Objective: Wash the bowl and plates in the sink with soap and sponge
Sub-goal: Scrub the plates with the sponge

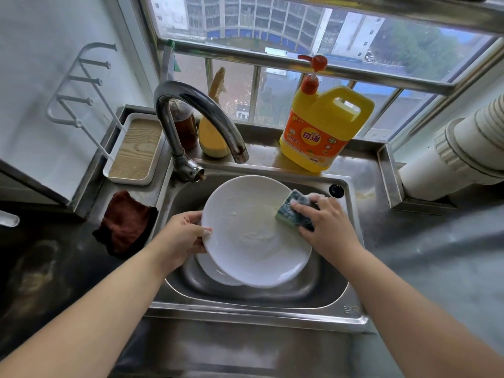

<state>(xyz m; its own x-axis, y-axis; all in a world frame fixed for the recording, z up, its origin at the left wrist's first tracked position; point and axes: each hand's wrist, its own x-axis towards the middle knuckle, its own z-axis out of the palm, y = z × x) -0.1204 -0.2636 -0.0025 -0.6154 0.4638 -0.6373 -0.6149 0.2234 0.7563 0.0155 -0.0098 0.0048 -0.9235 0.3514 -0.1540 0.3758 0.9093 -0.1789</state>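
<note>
A white plate (251,236), smeared with soapy film, is tilted above the steel sink (245,298). My left hand (182,236) grips its left rim, thumb on the face. My right hand (324,222) holds a green and blue sponge (293,211) against the plate's right edge, with foam on the fingers. Beneath the held plate, another white dish (215,274) lies in the basin, mostly hidden. A yellow soap jug (321,132) with an orange pump stands behind the sink.
The curved tap (201,115) arches over the sink's back left, with no water running. A brown cloth (125,222) lies on the counter left of the sink. A white tray (133,151), a brown bottle (185,126) and a yellow scrubber (212,135) sit along the back ledge.
</note>
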